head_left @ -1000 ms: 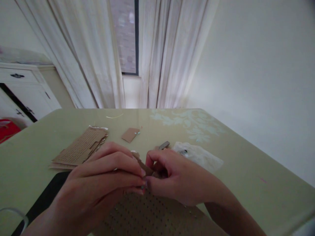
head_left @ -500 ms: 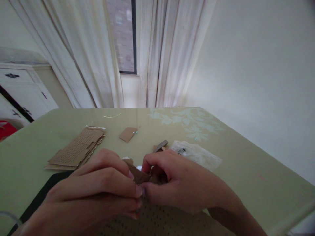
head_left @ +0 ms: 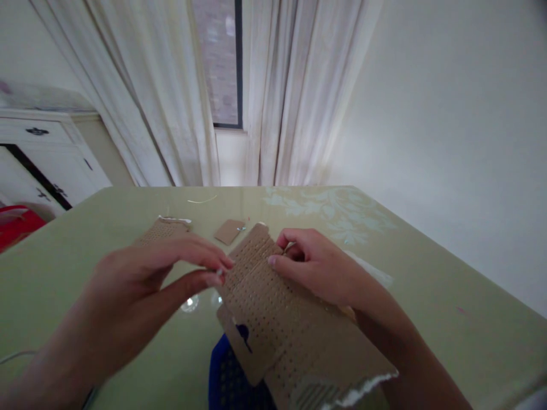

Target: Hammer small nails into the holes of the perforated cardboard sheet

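Now, going from the left, a white cabinet stands beside the green desk, and a stack of perforated cardboard pieces lies flat on the desk, partly hidden behind the left hand. The fingers of this hand are stretched forward, thumb under and index above, and they pinch the left edge of the perforated cardboard sheet. A little further back, a small cardboard scrap lies alone on the desk.

The cardboard sheet is lifted above the desk and tilted, its far end higher, and its near end is torn and shows white. It has a cut slot near the lower left corner, and something dark blue lies under it. The right hand holds the upper right part of the sheet; its fingers are curled and pressed on the surface, and I cannot tell if something small is between them.

I judge that the step in hand is holding and positioning the sheet with both hands. The next move calls for a steady grip at both edges, so the thin cardboard does not bend or tear more.
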The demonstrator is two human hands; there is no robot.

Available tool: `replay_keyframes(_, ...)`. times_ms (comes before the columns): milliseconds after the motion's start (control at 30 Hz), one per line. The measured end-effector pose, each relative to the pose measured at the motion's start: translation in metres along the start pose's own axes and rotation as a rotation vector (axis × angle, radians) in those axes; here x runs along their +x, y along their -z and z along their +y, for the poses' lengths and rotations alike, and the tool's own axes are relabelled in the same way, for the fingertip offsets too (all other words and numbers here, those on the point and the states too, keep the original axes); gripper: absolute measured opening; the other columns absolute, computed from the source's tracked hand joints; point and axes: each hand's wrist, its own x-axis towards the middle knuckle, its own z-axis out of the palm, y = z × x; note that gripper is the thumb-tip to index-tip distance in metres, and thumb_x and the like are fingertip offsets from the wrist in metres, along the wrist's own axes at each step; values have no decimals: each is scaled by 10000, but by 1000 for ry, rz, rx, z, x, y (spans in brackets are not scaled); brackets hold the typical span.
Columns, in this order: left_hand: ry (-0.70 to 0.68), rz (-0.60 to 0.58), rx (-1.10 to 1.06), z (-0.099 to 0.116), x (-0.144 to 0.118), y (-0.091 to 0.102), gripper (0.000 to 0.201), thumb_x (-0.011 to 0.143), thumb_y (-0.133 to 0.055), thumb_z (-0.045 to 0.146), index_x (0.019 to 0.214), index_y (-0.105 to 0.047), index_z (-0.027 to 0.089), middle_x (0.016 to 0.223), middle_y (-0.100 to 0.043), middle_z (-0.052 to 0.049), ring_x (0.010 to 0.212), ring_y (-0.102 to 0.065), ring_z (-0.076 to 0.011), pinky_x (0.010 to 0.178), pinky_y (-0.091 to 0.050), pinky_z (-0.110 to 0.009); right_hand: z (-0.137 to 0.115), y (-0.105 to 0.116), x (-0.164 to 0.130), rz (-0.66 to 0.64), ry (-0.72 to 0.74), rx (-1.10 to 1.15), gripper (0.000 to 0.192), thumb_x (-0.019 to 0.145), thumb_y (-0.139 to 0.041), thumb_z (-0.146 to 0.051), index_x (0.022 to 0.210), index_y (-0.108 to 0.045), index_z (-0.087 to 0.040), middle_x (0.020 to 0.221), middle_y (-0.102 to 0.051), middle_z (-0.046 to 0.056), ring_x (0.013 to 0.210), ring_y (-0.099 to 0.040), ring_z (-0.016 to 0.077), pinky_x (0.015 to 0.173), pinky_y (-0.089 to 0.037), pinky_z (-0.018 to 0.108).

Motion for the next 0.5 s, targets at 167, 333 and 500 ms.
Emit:
replay_keyframes(167,397,-364,214,-69,16,-11,235,945,-678,425,882,-819,247,795,-798,-14,715,-719,-223,631,-477,-303,5,17,-3,26,-69,105,221,961,-657,-393,850,-597,-212,684,-660,-6,573,-536,130,495,-336,244)
replay_keyframes(333,618,-494,530,-116,3,-35,187,917,-632,303,913,-793,207,938,-819,-80,899,-739,-288,744,-463,-347,4,15,-4,36,-47,147,223,960,-665,-394,847,-602,-212,687,-677,0,569,-560,133,479,-337,235)
replay_keyframes(500,672,-513,542,-130,-1,-44,168,912,-614,254,836,-751,196,905,-806,-76,857,-743,-264,720,-460,-320,5,12,-6,17,-45,166,207,972,-666,-369,855,-593,-215,680,-665,-18,569,-530,122,483,-336,234)
